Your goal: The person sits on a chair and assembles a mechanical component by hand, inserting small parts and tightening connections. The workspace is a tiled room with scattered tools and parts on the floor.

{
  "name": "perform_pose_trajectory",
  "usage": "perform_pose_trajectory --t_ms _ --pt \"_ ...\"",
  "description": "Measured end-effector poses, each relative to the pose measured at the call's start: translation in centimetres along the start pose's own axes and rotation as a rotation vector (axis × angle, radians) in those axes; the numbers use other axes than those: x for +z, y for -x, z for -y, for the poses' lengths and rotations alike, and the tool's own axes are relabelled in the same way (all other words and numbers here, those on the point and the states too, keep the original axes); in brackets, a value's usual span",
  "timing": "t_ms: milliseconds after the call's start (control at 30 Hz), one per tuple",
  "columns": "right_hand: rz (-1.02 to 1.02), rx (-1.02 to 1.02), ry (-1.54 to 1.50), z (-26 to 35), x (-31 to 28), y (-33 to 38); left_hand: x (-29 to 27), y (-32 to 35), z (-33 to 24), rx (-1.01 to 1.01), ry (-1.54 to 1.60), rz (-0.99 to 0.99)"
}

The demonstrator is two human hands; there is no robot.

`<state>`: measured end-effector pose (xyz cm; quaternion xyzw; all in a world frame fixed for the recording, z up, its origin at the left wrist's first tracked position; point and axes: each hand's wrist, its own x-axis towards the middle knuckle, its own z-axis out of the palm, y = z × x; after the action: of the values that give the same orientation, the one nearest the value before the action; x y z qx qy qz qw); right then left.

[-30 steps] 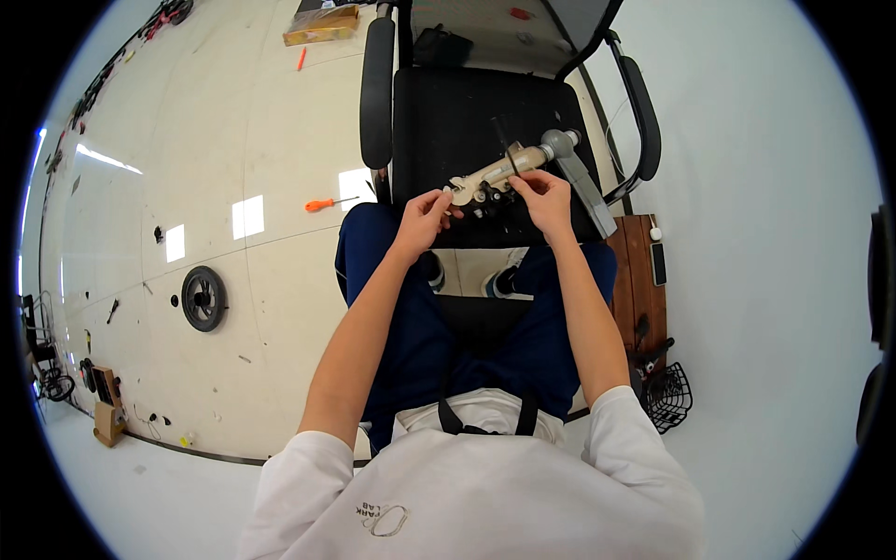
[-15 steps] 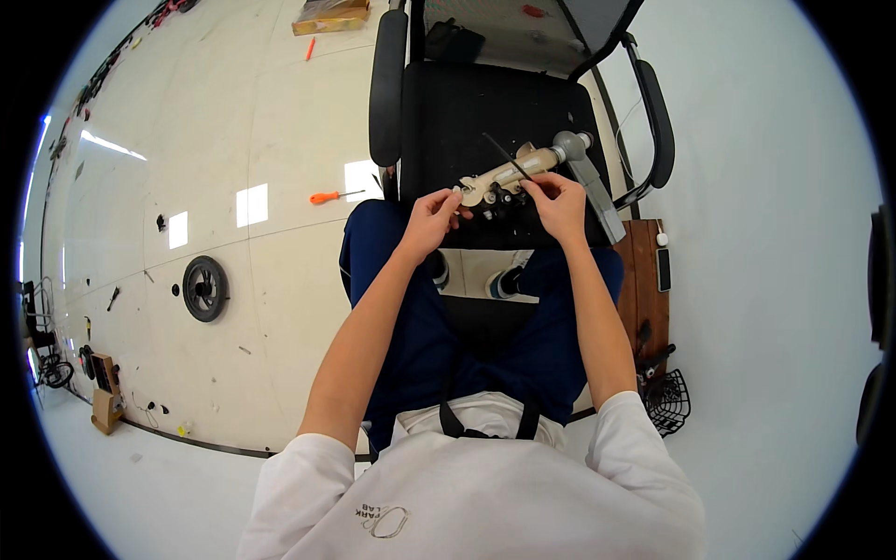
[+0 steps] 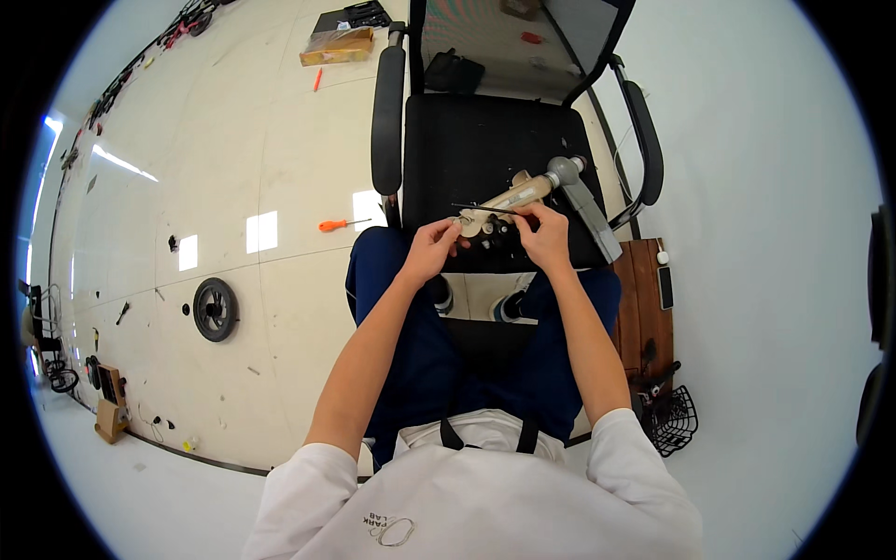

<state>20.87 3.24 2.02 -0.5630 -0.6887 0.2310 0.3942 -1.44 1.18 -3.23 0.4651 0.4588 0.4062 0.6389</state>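
Observation:
A beige and grey tool-like assembly (image 3: 523, 194) with a grey handle end lies across the seat of a black office chair (image 3: 485, 140) in front of me. My left hand (image 3: 431, 250) pinches its near beige end. My right hand (image 3: 544, 235) grips the middle of it, next to a thin dark rod (image 3: 481, 208) that sticks out to the left. Small black parts sit between my two hands on the seat edge; I cannot tell what they are.
An orange screwdriver (image 3: 342, 224) lies on the floor left of the chair. A black wheel (image 3: 215, 309) rests further left. A cardboard box (image 3: 336, 45) sits at the back. A wooden board (image 3: 651, 299) and a black wire basket (image 3: 674, 420) are at my right.
Both hands and the assembly have stayed on the chair seat, shifting only slightly. The view has tilted a little, so the chair sits lower in the picture.

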Motion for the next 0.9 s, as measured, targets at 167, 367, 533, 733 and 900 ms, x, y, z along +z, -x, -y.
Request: perform_pose_trajectory --t_ms 167,367,533,733,900 --pt "-0.064 0.053 -0.073 0.0 -0.4 0.0 0.2 -0.3 -0.1 0.011 -0.011 -0.051" --pt "-0.034 0.299 -0.303 2.8 -5.9 4.1 1.3 -1.1 -2.0 -0.118 0.036 -0.252" --pt "-0.104 0.449 -0.4 1.0 -7.9 12.0 1.3 -0.9 -2.6 -0.178 0.093 -0.266" --pt "-0.196 0.36 -0.324 1.7 -10.1 12.9 1.2 -1.0 -2.2 -0.176 0.182 -0.295" --pt "-0.358 0.48 -0.838 3.4 -8.0 10.2 1.8 -0.8 -1.7 -0.177 0.182 -0.27"
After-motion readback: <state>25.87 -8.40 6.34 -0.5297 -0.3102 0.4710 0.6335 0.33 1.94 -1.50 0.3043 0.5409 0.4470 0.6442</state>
